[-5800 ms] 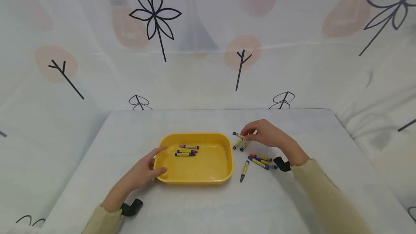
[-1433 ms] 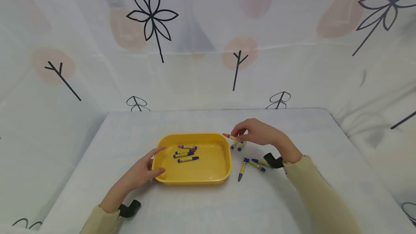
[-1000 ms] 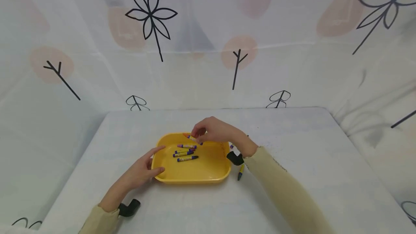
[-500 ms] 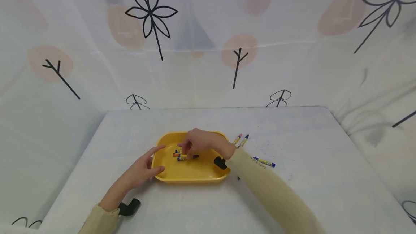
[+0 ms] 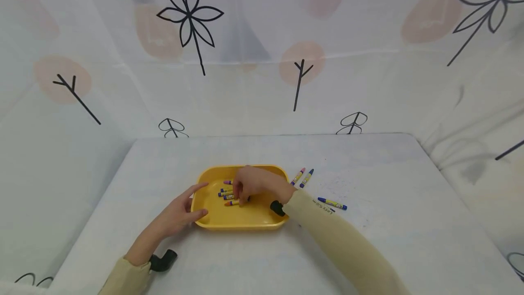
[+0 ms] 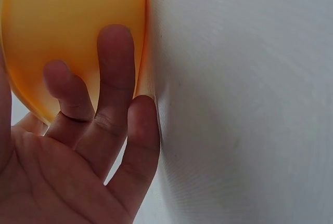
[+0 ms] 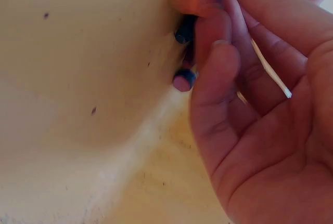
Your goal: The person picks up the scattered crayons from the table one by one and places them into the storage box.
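My left hand point(image 5: 180, 215) holds the left end of a yellow plastic tray point(image 5: 254, 227), thumb and forefinger over its rim. In the left wrist view, other fingers point(image 6: 115, 57) lie against the tray's outer wall. My right hand point(image 5: 255, 183) is down inside the tray, pinching an orange crayon point(image 5: 231, 203) between thumb and fingertips. Close to the pinched crayon, several wrapped crayons point(image 5: 225, 194) lie side by side, partly covered by the hand. One with a pinkish-purple tip point(image 5: 228, 182) is the farthest back. Blue crayon ends point(image 7: 183, 80) show beside the right fingertips in the right wrist view.
Right of the tray, a pink crayon point(image 5: 297, 176) and a blue-tipped crayon point(image 5: 307, 179) lie on the white table point(image 5: 376, 167). Another blue crayon point(image 5: 332, 203) lies nearer, beside the right sleeve point(image 5: 327, 222), which covers part of the table. A patterned cloth point(image 5: 254, 99) hangs behind.
My right hand has carried the orange crayon from right of the tray leftward into it, then slightly toward the front. More crayons lie in the tray than 5.8 seconds ago. The left hand stays put.
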{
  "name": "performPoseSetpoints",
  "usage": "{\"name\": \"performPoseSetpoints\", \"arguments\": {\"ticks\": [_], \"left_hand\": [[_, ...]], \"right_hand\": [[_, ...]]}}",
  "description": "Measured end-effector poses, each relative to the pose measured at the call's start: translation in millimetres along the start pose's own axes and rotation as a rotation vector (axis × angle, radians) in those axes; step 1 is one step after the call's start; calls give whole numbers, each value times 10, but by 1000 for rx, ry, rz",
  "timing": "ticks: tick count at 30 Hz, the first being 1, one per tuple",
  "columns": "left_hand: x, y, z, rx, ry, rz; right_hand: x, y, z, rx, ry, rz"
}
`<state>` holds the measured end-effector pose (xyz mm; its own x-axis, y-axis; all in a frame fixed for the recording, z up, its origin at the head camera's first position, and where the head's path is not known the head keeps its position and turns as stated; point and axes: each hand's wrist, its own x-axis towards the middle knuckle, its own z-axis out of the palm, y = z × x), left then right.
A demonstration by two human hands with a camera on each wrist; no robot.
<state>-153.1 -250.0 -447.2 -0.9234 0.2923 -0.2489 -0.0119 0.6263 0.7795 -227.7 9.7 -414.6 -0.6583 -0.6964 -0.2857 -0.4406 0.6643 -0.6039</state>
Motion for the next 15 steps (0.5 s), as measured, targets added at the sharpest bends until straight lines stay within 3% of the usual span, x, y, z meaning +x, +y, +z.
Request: {"name": "performPoseSetpoints", "arguments": {"ticks": [8,15], "left_hand": [[2,12,10,-12,0,-12],[-14,27,10,-14,4,3]], "right_hand": [[-14,15,-43,-9,19,-12],[-203,-44,-338,19,66,-40]]}}
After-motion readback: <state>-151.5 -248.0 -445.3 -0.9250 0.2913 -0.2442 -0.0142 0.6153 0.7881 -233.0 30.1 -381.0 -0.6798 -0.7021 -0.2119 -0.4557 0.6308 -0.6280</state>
